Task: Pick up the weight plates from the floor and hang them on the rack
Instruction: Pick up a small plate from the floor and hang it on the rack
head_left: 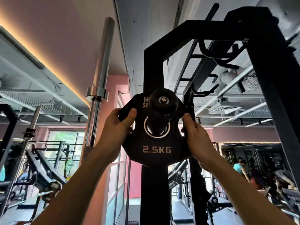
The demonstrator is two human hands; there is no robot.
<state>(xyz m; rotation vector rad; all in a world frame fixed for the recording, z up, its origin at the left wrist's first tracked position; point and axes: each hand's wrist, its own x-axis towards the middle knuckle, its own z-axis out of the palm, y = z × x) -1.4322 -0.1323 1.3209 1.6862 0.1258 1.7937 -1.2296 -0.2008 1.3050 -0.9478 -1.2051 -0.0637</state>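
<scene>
A black weight plate (156,149) marked 2.5KG sits high up on a black storage peg (163,101) of the rack upright (153,62). The peg passes through the plate's silver-ringed centre hole. My left hand (117,127) grips the plate's upper left edge, thumb on its face. My right hand (194,135) grips the right edge through a cut-out. Both arms reach upward. The plate's back is hidden.
A chrome barbell (99,82) stands upright just left of the rack. The rack's black frame and hooks (219,59) rise to the right. Gym machines fill the lower left, and a person in a teal shirt (239,168) stands far right.
</scene>
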